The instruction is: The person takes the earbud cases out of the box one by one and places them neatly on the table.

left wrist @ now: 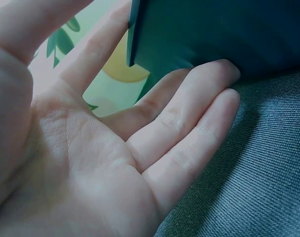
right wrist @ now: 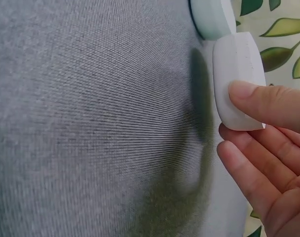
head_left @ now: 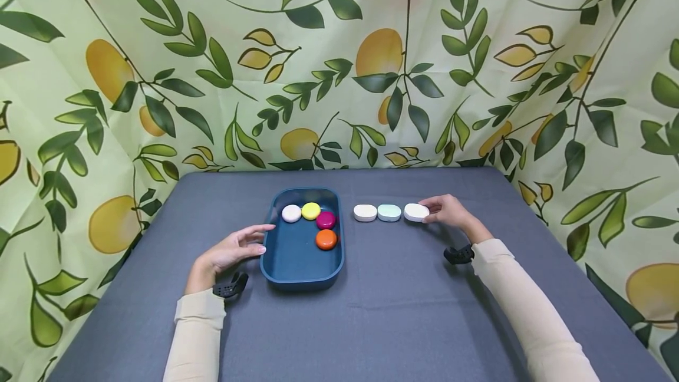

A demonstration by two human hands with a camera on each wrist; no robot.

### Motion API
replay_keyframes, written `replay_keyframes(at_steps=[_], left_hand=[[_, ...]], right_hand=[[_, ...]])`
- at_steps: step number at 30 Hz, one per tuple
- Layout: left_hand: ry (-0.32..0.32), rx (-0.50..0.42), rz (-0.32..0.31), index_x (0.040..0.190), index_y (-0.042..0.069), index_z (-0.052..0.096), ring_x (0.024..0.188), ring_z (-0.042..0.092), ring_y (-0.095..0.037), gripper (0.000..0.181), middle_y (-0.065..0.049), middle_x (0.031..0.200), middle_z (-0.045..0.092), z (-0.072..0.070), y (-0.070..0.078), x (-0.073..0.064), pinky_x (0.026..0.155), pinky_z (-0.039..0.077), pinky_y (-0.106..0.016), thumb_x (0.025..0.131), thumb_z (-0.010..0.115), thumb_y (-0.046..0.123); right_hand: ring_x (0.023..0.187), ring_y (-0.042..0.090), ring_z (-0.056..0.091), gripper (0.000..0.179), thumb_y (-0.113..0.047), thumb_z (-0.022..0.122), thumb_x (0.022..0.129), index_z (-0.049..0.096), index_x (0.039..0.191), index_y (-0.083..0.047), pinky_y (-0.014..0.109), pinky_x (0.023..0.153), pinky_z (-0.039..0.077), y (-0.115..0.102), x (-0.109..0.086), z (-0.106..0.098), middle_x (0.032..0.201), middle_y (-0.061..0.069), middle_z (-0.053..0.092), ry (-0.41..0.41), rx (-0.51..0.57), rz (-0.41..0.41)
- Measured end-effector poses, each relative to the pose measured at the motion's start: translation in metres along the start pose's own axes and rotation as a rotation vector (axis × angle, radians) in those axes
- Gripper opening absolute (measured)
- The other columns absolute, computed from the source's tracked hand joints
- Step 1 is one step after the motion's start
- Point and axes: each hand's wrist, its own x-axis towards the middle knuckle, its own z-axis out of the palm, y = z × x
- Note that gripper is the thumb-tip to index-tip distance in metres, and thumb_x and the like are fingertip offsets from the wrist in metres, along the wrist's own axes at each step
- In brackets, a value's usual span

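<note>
My right hand pinches a white oval soap bar at its right end. The right wrist view shows the thumb on one face of the bar and fingertips at its lower end. To its left, a pale mint soap bar and an off-white one lie in a row. My left hand rests at the left wall of a dark blue tray, its fingers loosely extended against the outside. The left wrist view shows the palm empty and fingertips by the tray wall.
Inside the tray lie round glossy pieces: white, yellow, magenta and orange. A grey-blue cloth covers the table. A leaf-and-fruit patterned curtain hangs along the back and sides.
</note>
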Motion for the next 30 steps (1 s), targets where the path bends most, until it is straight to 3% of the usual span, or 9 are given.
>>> replay_keyframes(at_steps=[6, 17, 24, 30], left_hand=[[-0.001, -0.001, 0.002, 0.147, 0.007, 0.036, 0.134, 0.043, -0.041, 0.065, -0.03, 0.149, 0.034, 0.0, -0.001, 0.001, 0.109, 0.041, -0.053, 0.092, 0.065, 0.022], [-0.008, -0.023, 0.004, 0.148, 0.006, 0.034, 0.133, 0.043, -0.04, 0.062, -0.029, 0.15, 0.033, 0.0, 0.0, 0.0, 0.11, 0.039, -0.054, 0.093, 0.062, 0.019], [-0.008, -0.025, 0.002, 0.148, 0.005, 0.034, 0.134, 0.043, -0.041, 0.063, -0.03, 0.15, 0.033, 0.0, 0.0, 0.0, 0.11, 0.039, -0.054, 0.093, 0.062, 0.018], [-0.007, -0.031, 0.003, 0.148, 0.005, 0.034, 0.135, 0.041, -0.042, 0.063, -0.03, 0.15, 0.032, 0.0, -0.001, 0.001, 0.11, 0.038, -0.055, 0.093, 0.062, 0.018]], right_hand=[[0.097, 0.026, 0.066, 0.043, -0.003, 0.074, 0.08, 0.062, 0.119, 0.01, 0.022, 0.073, 0.05, 0.002, 0.009, 0.004, 0.113, 0.029, 0.067, -0.003, -0.018, 0.037], [0.1, 0.031, 0.064, 0.043, -0.003, 0.073, 0.081, 0.061, 0.121, 0.009, 0.029, 0.076, 0.051, 0.003, 0.017, 0.008, 0.116, 0.029, 0.065, -0.036, -0.057, 0.087], [0.108, 0.038, 0.063, 0.049, -0.002, 0.073, 0.08, 0.058, 0.126, 0.01, 0.043, 0.087, 0.053, -0.001, 0.018, 0.009, 0.121, 0.03, 0.063, -0.033, -0.089, 0.097], [0.118, 0.043, 0.058, 0.051, -0.004, 0.073, 0.081, 0.056, 0.127, 0.011, 0.051, 0.098, 0.048, -0.009, 0.016, 0.007, 0.128, 0.031, 0.059, -0.006, -0.031, 0.112]])
